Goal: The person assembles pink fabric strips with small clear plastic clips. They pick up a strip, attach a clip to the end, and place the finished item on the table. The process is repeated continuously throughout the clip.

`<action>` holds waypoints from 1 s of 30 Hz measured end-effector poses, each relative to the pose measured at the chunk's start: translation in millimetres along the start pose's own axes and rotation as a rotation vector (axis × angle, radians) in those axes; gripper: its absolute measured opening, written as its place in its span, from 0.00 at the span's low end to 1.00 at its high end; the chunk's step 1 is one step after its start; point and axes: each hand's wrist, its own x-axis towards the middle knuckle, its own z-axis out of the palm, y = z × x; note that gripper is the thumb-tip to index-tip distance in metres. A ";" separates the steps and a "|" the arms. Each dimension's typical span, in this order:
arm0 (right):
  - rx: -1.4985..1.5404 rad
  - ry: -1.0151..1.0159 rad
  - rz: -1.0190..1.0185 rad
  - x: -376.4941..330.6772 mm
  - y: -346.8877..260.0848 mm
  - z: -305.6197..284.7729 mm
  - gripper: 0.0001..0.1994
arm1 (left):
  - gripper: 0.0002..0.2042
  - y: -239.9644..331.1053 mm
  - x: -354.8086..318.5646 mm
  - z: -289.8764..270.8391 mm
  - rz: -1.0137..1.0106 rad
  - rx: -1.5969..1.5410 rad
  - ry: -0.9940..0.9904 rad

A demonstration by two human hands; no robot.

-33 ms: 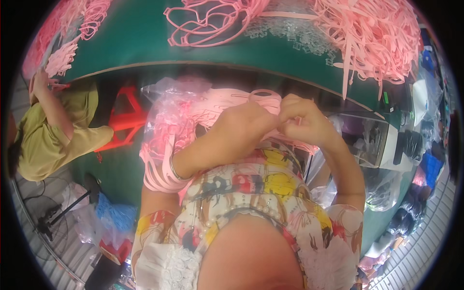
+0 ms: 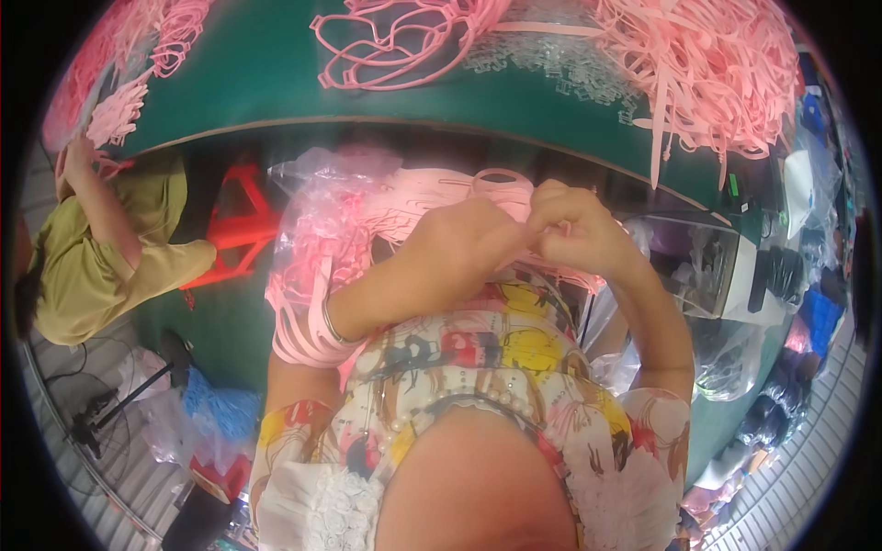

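Observation:
Over my lap my two hands meet, fingertips touching or nearly so. My left hand [image 2: 459,241] is closed, back of the hand up, and a pink strap [image 2: 504,177] curves in a loop from behind its fingers. Close against it, my right hand [image 2: 581,231] is curled in a pinch; whatever its fingertips hold is too small or hidden to name. More pink straps [image 2: 418,191] lie in a bundle across my lap beneath the hands. Several pink loops [image 2: 308,321] hang around my left forearm, beside a bracelet [image 2: 331,321] on the wrist.
Ahead, a green table [image 2: 248,96] carries a heap of pink straps [image 2: 703,73], small clear plastic pieces [image 2: 560,60] and joined pink loops [image 2: 395,46]. A clear plastic bag [image 2: 322,179] touches the lap bundle. To the left are a red stool [image 2: 241,225] and a co-worker's hand [image 2: 75,158].

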 end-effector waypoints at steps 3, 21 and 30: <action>0.125 -0.032 0.090 -1.8 6.2 1.9 0.03 | 0.14 -3.7 -5.0 5.8 0.035 -0.021 -0.004; -0.053 -0.086 -0.063 7.2 4.5 7.8 0.02 | 0.08 -8.2 -13.6 -4.0 -0.833 -0.921 -0.204; -0.354 0.145 -0.373 9.8 -1.1 18.9 0.03 | 0.08 -24.1 -39.1 35.0 -0.721 -1.891 0.008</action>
